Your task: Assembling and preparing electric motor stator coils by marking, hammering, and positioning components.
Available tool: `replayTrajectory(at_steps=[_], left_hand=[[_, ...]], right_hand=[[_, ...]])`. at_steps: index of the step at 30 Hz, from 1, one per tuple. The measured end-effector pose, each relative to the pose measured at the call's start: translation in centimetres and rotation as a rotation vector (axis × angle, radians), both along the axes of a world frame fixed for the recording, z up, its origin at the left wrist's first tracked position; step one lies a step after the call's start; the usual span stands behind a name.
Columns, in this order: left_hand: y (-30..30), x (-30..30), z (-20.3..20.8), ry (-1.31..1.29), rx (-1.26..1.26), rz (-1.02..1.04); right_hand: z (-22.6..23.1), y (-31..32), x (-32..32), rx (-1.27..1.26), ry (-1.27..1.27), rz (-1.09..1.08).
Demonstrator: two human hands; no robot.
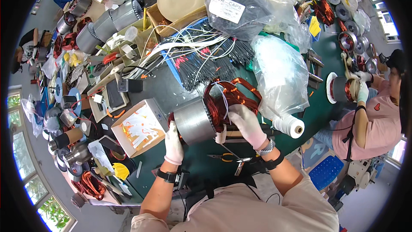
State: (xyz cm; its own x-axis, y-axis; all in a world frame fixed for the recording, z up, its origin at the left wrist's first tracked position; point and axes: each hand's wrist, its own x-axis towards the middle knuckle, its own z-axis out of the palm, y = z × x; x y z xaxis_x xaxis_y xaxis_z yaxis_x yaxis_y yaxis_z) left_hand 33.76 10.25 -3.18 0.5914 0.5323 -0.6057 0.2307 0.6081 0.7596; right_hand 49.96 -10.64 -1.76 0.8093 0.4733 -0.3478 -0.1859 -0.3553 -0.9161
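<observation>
A grey metal motor stator [193,121] lies on its side on the dark green table. Reddish-brown copper coils [216,103], tied in places with orange, bulge from its right end, and a pale tie or lead loops over them. My left hand [173,145], in a white glove, grips the stator's left end, most of its fingers hidden behind the rim. On the right, my gloved right hand [246,124] is closed on the lower part of the coils. What its fingertips touch is partly hidden.
A cardboard box [136,147] of white and orange scraps stands left of the stator. Behind lie bundled black leads [210,62] and a plastic bag [279,75]. White thread [288,126] is at right; pliers [224,157] lie nearby. A co-worker [365,116] handles another stator at far right.
</observation>
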Motion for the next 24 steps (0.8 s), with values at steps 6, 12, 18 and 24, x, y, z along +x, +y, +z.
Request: replayTrajectory(at_steps=[6,12,18,24], left_hand=[[0.2,-2.4,-0.4,0.041,0.083,-0.104],[1.3,-2.4,-2.3,0.097,0.094,-0.131],[1.3,-0.8,-0.2,0.159,0.249,-0.007],[1.8,-1.0,-0.8,0.054,0.077,-0.021]], right_hand=[[0.4,1.5,-1.2,0.061,0.094,0.104],[-0.3,2.5,-0.3,-0.04,0.063,0.245],[-0.7,4.4,0.3,-0.01,0.138,0.209],[-3.1,4.6,0.3,0.062,0.216,0.151]])
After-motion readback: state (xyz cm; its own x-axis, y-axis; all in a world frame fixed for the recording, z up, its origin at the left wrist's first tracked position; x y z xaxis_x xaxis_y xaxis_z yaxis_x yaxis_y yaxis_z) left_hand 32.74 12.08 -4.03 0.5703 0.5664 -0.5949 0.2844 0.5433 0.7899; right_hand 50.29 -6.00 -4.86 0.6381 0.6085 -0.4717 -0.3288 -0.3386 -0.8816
